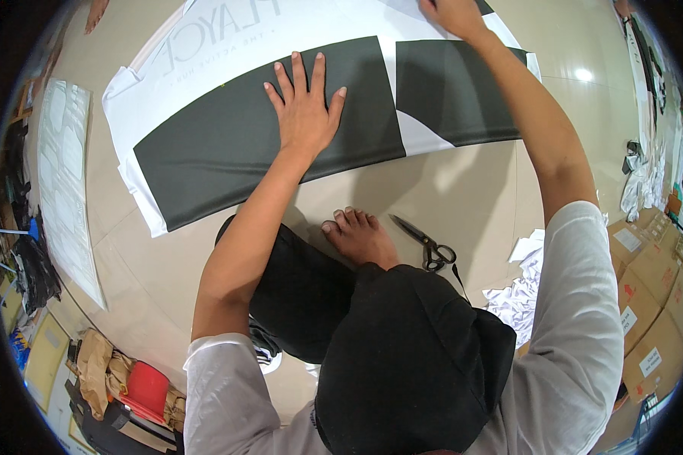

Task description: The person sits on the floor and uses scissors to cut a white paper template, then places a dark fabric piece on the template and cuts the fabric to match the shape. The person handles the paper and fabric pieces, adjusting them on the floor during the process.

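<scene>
My left hand (302, 110) lies flat with fingers spread on a large dark grey-green sheet piece (212, 155), which has a curved far edge. This piece rests on a white printed sheet (140, 98) spread over the floor. To its right lies a second dark piece (451, 91), with a white gap between the two. My right hand (454, 17) reaches to the far right of the white sheet, at the top of the picture. Its fingers are mostly cut off by the upper edge, so I cannot make out whether it grips anything.
Black-handled scissors (425, 244) lie on the tiled floor by my bare foot (362, 236). White scraps (520, 284) are heaped at right. Cardboard boxes (649, 303) stand at far right. A long white wrapped panel (67, 182) lies at left, with a red object (144, 392) below.
</scene>
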{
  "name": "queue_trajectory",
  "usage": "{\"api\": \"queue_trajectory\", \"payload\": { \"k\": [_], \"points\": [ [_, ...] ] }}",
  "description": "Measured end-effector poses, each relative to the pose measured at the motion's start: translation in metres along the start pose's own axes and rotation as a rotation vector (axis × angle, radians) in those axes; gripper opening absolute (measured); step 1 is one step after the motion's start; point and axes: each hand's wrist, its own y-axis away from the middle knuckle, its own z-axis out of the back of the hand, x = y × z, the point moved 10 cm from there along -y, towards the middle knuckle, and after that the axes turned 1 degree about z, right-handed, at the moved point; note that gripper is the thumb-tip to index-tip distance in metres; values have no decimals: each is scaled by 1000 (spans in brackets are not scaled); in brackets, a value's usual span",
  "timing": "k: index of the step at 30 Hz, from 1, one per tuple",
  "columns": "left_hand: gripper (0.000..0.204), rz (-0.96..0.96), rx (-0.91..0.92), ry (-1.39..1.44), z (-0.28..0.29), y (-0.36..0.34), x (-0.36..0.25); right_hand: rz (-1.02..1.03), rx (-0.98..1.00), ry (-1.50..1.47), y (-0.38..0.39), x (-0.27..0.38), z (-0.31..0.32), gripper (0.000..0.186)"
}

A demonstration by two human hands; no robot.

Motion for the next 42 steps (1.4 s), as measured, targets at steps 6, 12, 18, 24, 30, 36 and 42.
{"api": "queue_trajectory", "payload": {
  "k": [6,12,18,24,30,36,42],
  "points": [
    [77,-66,-45,64,-7,-10,-22,-579,-294,320,20,-226,79,26],
    [78,-7,-48,-38,-8,1,-3,-628,-211,156,47,-201,95,34],
    [79,10,-36,-40,5,6,-4,-495,26,-318,189,30,103,40],
    [80,-62,-7,-89,-2,13,-27,-764,336,-434,393,154,108,26],
    [81,-126,30,-87,-7,27,-43,-730,454,-478,484,234,111,29],
    [81,-114,17,-108,-7,32,-43,-588,468,-379,489,253,114,39],
    [81,-107,21,-109,-7,33,-41,-624,492,-337,502,251,104,43]
  ]
}}
